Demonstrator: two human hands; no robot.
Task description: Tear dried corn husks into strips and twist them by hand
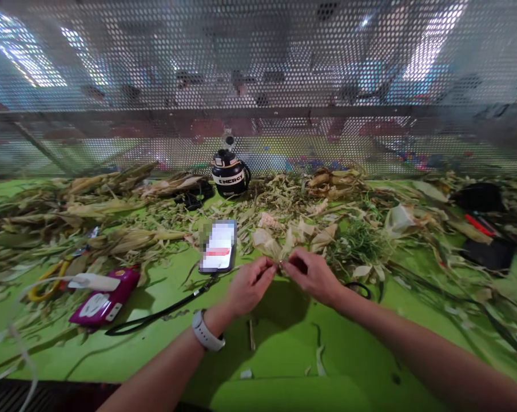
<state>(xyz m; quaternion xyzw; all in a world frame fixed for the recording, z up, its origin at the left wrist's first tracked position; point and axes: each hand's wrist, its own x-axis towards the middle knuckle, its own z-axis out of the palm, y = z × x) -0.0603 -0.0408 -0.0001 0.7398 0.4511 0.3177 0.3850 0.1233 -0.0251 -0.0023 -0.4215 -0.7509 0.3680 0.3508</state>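
Note:
My left hand (249, 289), with a white watch band (207, 333) on its wrist, pinches the base of a gathered bunch of pale dried corn husk (267, 245). Close beside it, my right hand (313, 276) is closed on the same base with thumb and fingertips. The husk strips fan out upward and away from me; what lies right between the fingertips is hidden. A phone (219, 245) with a lit screen lies just left of the husk. Green shredded strands (361, 241) are heaped to the right of my right hand.
Loose dried husks (99, 209) cover much of the green table (293, 349). A black "ENERGY" bottle (229, 176) stands at the back, before a perforated metal panel (284, 51). Left are a purple power strip (102, 306), yellow-handled scissors (48, 286) and a black strap (164, 312).

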